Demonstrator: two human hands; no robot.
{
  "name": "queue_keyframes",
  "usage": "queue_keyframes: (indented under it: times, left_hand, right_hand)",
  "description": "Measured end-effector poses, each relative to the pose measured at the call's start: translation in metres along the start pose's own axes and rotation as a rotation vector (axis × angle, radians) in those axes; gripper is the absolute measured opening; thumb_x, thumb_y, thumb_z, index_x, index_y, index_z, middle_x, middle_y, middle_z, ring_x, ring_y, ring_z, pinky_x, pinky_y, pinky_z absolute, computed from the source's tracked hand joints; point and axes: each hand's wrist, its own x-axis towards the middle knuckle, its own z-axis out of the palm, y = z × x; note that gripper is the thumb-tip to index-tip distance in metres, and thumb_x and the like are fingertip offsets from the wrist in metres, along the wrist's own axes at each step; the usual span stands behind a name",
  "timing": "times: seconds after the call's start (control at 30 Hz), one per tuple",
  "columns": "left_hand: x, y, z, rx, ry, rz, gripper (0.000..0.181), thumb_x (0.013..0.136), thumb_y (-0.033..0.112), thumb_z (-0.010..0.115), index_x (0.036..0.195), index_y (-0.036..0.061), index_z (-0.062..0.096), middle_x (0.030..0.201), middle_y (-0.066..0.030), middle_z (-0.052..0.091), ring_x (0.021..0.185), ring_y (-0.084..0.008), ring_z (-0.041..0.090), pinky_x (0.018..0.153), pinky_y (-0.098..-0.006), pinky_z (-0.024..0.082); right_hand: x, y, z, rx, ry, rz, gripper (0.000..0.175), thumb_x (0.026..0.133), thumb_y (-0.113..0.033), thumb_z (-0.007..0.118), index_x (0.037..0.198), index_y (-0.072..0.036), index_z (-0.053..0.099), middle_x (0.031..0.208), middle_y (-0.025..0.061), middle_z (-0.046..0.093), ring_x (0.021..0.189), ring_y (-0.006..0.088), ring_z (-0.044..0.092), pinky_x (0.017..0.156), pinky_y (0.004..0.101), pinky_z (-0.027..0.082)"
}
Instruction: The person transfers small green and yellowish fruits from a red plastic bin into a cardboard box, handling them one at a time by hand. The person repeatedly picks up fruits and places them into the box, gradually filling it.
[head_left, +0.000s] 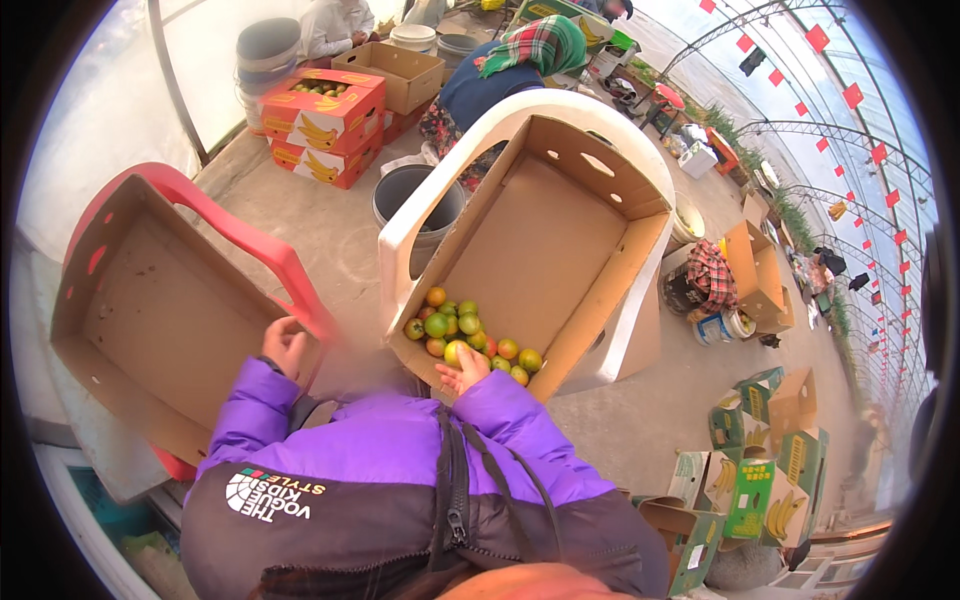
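A shallow cardboard box (547, 225) rests on a white plastic chair (397, 247) before me. Several green, yellow and orange tomatoes (469, 323) are gathered at its near end. My right hand (466, 370) reaches over the near wall, its fingers on a yellow-green tomato (454, 352) among them. To the left, a second cardboard box (165, 300) sits on a red plastic chair (255, 232), with only small dark bits on its floor. My left hand (283, 346) is at that box's near right corner, fingers curled; whether they grip the edge is unclear.
A grey bucket (401, 196) stands behind the white chair. Beyond are stacked red banana boxes (324, 127) holding tomatoes, and a bending person in a plaid headscarf (536, 46). At right a plaid sleeve (711, 274) reaches toward buckets. Green banana boxes (757, 487) are piled at lower right.
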Motion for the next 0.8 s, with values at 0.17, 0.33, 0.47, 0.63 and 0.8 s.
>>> queue_keyframes:
  times: [0.17, 0.33, 0.47, 0.63, 0.8]
  left_hand:
    - [-0.023, -0.067, -0.112, 1.039, 0.028, -0.557, 0.038, 0.084, 0.016, 0.052, 0.121, 0.004, 0.052, 0.116, -0.0237, 0.055, 0.104, -0.0374, 0.056, 0.09, -0.043, 0.045]
    - [-0.07, -0.097, -0.137, 1.214, -0.076, -0.842, 0.039, 0.084, 0.018, 0.053, 0.12, 0.0041, 0.052, 0.116, -0.023, 0.056, 0.103, -0.0371, 0.056, 0.09, -0.0426, 0.045]
    - [-0.075, -0.115, -0.139, 1.192, -0.085, -0.887, 0.04, 0.083, 0.021, 0.054, 0.119, 0.0041, 0.051, 0.115, -0.0226, 0.056, 0.103, -0.0367, 0.056, 0.09, -0.0422, 0.045]
    - [-0.072, -0.123, -0.135, 1.157, -0.085, -0.892, 0.041, 0.083, 0.024, 0.055, 0.118, 0.0042, 0.051, 0.115, -0.0219, 0.056, 0.103, -0.0363, 0.056, 0.09, -0.0418, 0.045]
    - [-0.05, -0.108, -0.13, 1.053, -0.003, -0.839, 0.042, 0.082, 0.027, 0.056, 0.118, 0.0043, 0.051, 0.114, -0.0213, 0.057, 0.103, -0.036, 0.056, 0.09, -0.0413, 0.045]
  right_hand:
    - [0.017, 0.011, -0.01, 0.01, 0.046, 0.039, 0.049, 0.091, -0.033, 0.055, 0.129, -0.01, 0.035, 0.109, 0.0133, 0.051, 0.084, 0.0237, 0.063, 0.059, 0.0294, 0.051]
    - [0.017, 0.015, -0.002, -0.114, 0.087, 0.059, 0.052, 0.09, -0.03, 0.057, 0.132, -0.012, 0.032, 0.105, 0.0104, 0.053, 0.081, 0.021, 0.062, 0.058, 0.0284, 0.049]
    - [0.014, 0.01, 0.004, -0.153, 0.101, 0.078, 0.054, 0.089, -0.03, 0.057, 0.134, -0.013, 0.031, 0.103, 0.009, 0.054, 0.08, 0.0192, 0.061, 0.058, 0.0275, 0.048]
    - [0.01, 0.007, 0.01, -0.145, 0.108, 0.089, 0.054, 0.089, -0.03, 0.057, 0.134, -0.013, 0.032, 0.102, 0.0084, 0.054, 0.078, 0.0182, 0.061, 0.057, 0.0268, 0.048]
    - [0.007, 0.005, 0.014, -0.139, 0.1, 0.091, 0.055, 0.089, -0.03, 0.057, 0.135, -0.012, 0.031, 0.106, 0.0096, 0.053, 0.078, 0.0182, 0.061, 0.057, 0.0266, 0.047]
